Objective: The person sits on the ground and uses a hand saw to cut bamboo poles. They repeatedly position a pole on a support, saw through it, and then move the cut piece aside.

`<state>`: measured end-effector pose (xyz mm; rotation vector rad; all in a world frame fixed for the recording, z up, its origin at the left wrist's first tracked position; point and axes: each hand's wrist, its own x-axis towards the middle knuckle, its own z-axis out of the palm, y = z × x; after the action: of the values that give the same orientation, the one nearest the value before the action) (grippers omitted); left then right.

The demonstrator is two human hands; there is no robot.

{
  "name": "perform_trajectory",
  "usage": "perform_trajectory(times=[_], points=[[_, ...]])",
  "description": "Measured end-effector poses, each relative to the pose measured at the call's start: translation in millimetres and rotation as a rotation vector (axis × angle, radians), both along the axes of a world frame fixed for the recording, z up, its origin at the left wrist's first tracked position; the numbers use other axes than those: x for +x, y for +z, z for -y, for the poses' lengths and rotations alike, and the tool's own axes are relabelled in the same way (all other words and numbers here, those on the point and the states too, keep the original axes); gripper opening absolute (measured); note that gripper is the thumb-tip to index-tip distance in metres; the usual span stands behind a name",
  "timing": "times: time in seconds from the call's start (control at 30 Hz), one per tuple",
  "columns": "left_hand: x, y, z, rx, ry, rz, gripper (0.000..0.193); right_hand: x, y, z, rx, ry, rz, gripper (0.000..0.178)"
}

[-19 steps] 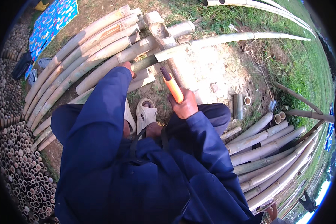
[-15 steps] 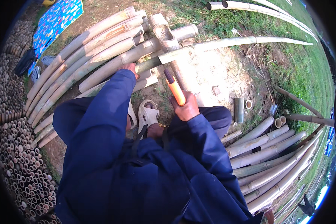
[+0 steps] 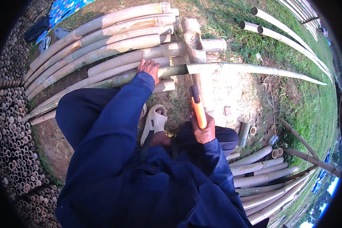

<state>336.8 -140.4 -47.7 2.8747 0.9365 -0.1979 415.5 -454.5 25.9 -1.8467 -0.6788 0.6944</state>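
the left hand [image 3: 148,71] lies palm down over a long bamboo pole [image 3: 171,71], its fingers bent and close together; its underside is hidden, so i cannot tell how tightly it grips. the pole runs from the near left, past the left knee, to the far right, with a dark band just right of that hand and a paler length beyond it. it crosses over a notched log [image 3: 191,26].

the right hand [image 3: 203,130] is curled in a fist around an orange-handled tool [image 3: 200,113], well to the right of the left hand and nearer the body. the tool's dark end points away from the person, below the pole and apart from it.

on the far left, thick bamboo poles [image 3: 110,51] lie side by side. cut bamboo tubes [image 3: 15,140] are stacked at the left edge. to the right of the right hand sit a short tube [image 3: 244,134] and a bamboo ring [image 3: 253,131], with more poles [image 3: 268,176] nearer. a pale sandal [image 3: 150,127] shows between the knees.
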Motion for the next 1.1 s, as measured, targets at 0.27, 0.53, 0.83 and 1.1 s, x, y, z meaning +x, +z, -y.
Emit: perform_trajectory(times=[0.27, 0.53, 0.83, 1.1], points=[[6.0, 1.1, -4.5, -0.141, 0.053, -0.104, 0.061, -0.3, 9.9, 17.5, -0.07, 0.039, -0.032, 0.014], [0.9, 2.2, -0.6, -0.119, 0.028, -0.083, 0.053, -33.6, 87.8, 74.8, -0.155, 0.022, 0.017, 0.018], [0.4, 7.0, -0.2, -0.126, -0.012, -0.024, 0.051, 6.1, 7.9, -11.7, -0.045, -0.047, -0.061, 0.019], [-7.8, -15.2, -5.5, -0.15, 0.008, 0.018, 0.054, -46.9, 109.2, 87.8, -0.159, -0.029, -0.08, 0.029]])
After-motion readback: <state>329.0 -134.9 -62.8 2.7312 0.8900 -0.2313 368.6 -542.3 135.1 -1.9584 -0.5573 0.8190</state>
